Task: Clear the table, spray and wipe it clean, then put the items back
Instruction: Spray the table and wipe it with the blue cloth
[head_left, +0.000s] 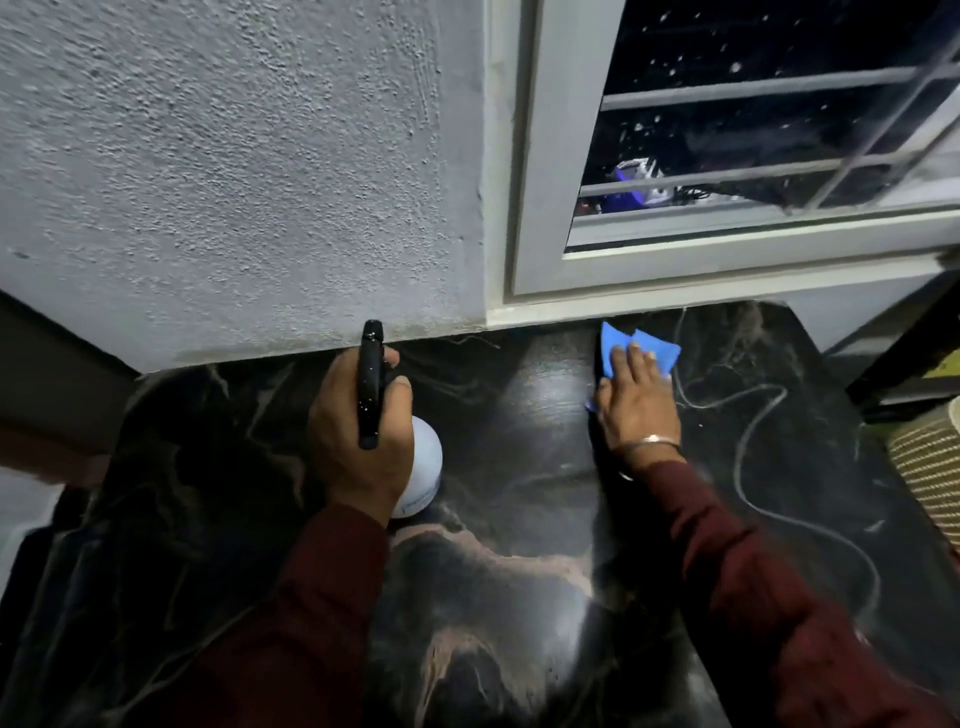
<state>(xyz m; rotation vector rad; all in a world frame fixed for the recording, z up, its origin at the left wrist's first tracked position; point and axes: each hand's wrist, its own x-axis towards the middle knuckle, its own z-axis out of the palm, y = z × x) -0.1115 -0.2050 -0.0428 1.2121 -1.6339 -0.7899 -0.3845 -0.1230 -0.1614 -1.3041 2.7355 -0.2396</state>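
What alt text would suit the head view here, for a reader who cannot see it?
A person's right hand presses a blue cloth flat on a dark marble-patterned table near the window frame, while the left hand grips a spray bottle with a black trigger head beside the textured wall.

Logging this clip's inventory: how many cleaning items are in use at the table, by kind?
Spray bottle: 1, gripped by the left hand
Blue cloth: 1, pressed on the table by the right hand
Total: 2
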